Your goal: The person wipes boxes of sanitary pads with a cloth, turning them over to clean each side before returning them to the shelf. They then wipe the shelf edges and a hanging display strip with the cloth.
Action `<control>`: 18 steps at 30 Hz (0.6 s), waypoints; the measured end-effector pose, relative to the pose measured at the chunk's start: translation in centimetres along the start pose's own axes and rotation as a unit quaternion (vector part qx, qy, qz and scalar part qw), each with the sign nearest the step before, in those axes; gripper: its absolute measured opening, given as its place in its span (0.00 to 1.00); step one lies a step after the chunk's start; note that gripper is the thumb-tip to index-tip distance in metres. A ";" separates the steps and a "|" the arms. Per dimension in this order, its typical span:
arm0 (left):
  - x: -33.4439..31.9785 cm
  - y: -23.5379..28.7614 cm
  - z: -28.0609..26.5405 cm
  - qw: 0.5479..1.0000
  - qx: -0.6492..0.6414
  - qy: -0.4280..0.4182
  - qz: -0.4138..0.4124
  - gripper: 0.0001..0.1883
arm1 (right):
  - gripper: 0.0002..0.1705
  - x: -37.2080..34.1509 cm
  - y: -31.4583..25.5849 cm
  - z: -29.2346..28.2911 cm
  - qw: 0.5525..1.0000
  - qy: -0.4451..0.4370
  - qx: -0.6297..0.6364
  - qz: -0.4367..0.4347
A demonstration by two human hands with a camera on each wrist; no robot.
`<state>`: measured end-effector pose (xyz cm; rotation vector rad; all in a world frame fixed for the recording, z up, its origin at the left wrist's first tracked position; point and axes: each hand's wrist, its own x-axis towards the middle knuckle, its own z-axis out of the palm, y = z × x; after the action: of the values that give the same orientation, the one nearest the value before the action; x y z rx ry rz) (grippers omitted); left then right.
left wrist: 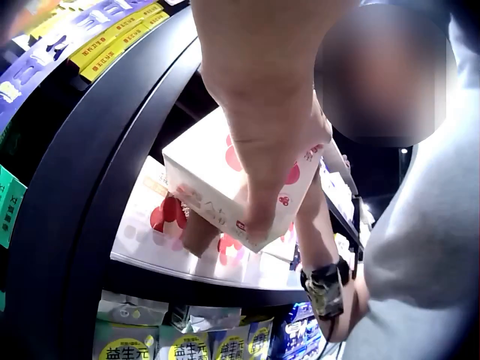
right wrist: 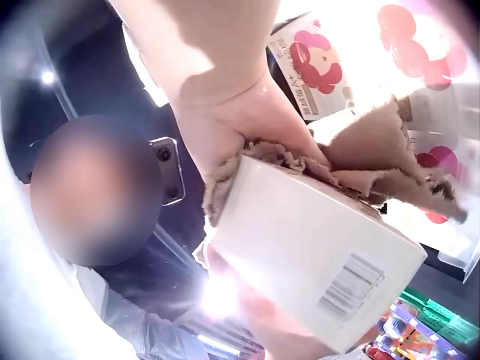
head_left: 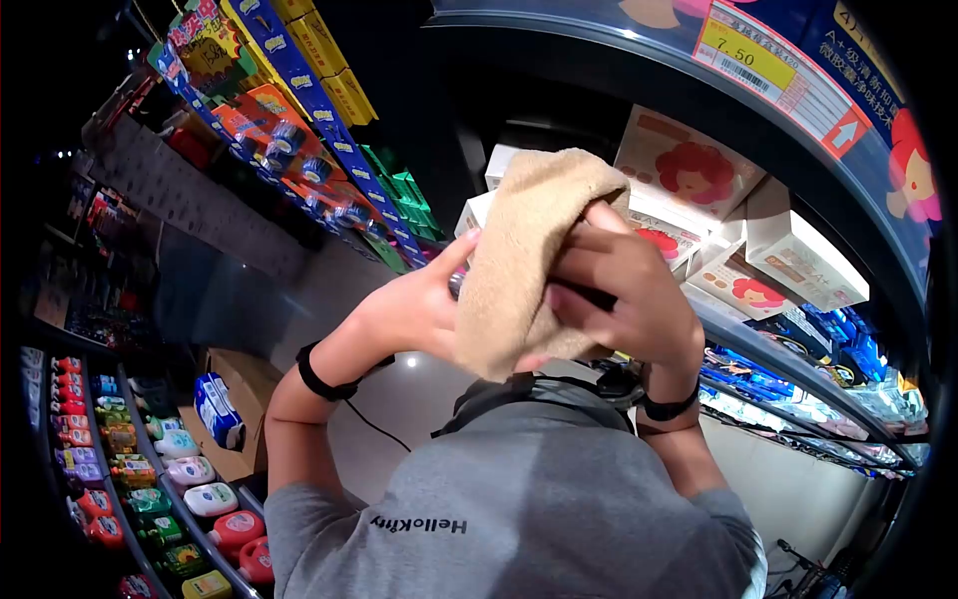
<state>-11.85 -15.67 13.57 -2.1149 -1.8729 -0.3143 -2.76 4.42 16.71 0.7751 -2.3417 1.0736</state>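
Observation:
A white box with red and pink printing (left wrist: 206, 154) is gripped by my left hand (head_left: 419, 301); in the left wrist view a digit lies along its printed face. A tan fuzzy cloth (head_left: 511, 245) drapes over the box and hides most of it in the head view. My right hand (head_left: 631, 290) holds the cloth, fingers bent into its fold. In the right wrist view the cloth bunches along the upper edge of the box, whose plain white end carries a barcode (right wrist: 351, 286).
Similar printed boxes (head_left: 689, 165) stand on the shelf just beyond my hands. Above them runs a shelf edge with a price tag (head_left: 763, 60). Hanging goods (head_left: 289, 150) line the left, bottles (head_left: 210, 499) fill a lower-left rack, and an open carton (head_left: 249, 399) sits nearby.

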 end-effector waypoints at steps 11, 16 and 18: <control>-0.2 -0.6 -0.8 0.880 0.393 0.240 0.116 0.37 | 0.21 -6.0 -2.0 2.3 0.980 0.091 0.144 0.102; 0.2 -0.6 -1.2 0.872 0.369 0.280 0.157 0.41 | 0.14 -5.5 -1.3 2.8 0.977 0.182 0.110 -0.006; -0.2 -0.7 -1.1 0.878 0.360 0.270 0.165 0.43 | 0.14 -5.7 -1.0 3.5 0.960 0.183 0.206 0.041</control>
<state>-12.48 -16.15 14.61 -1.5611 -1.0466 -0.0819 1.55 2.87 11.70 0.5579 -1.8750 1.6187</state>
